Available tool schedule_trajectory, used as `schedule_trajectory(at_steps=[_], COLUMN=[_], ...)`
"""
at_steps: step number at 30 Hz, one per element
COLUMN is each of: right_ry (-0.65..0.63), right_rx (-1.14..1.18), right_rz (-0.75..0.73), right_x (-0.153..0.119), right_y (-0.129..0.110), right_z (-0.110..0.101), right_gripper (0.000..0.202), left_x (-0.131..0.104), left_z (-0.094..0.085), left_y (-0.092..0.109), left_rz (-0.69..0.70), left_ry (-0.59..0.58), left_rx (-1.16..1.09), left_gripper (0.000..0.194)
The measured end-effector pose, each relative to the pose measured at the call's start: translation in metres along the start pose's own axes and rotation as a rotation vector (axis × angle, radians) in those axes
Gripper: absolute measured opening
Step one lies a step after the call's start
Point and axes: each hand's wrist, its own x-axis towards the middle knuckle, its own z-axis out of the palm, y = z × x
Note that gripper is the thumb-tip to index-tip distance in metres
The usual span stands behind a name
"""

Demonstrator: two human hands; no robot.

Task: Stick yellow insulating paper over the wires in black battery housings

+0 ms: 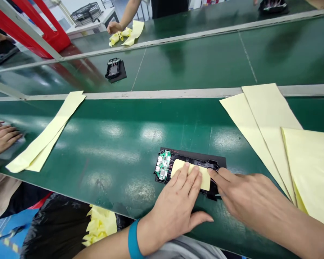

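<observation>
A black plastic housing (215, 190) of an electronic device, with a green circuit board (163, 164) at its left end, lies on a flat black sheet (205, 156) on the bench. A pale yellow pad (206, 181) rests inside the housing. My left hand (178, 203) lies over the pad, fingers stretched out and pressing on it. Around the housing's right end, my right hand (240, 189) is closed, its index fingertip at the pad's right edge. The right thumb and other fingertips are mostly hidden.
Yellow paper strips (50, 131) lie to the left, yellow sheets (270, 118) to the right. Beyond a metal rail (151, 95), another housing (113, 69) sits on the green surface. A co-worker's hand (5, 138) is at left, another's (115, 27) across. A black bag (56, 226) stands below the edge.
</observation>
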Motion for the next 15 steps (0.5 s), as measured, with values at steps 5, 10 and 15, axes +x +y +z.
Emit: schedule_trajectory(at_steps=[5,10,15], right_ry=[-0.028,0.012,0.072], right_rx=[0.129,0.071,-0.023], right_rz=[0.066,0.071,0.066], right_x=[0.002,-0.001,0.002], right_y=[0.007,0.006,0.004], right_z=[-0.001,0.000,0.001], right_gripper=[0.025,0.030,0.037], left_x=[0.003,0.010,0.009], left_z=[0.000,-0.008,-0.010], left_y=[0.004,0.004,0.012], left_rz=[-0.007,0.060,0.028], left_ry=[0.003,-0.032,-0.003], left_rx=[0.014,0.048,0.087], left_gripper=[0.080,0.083,0.075])
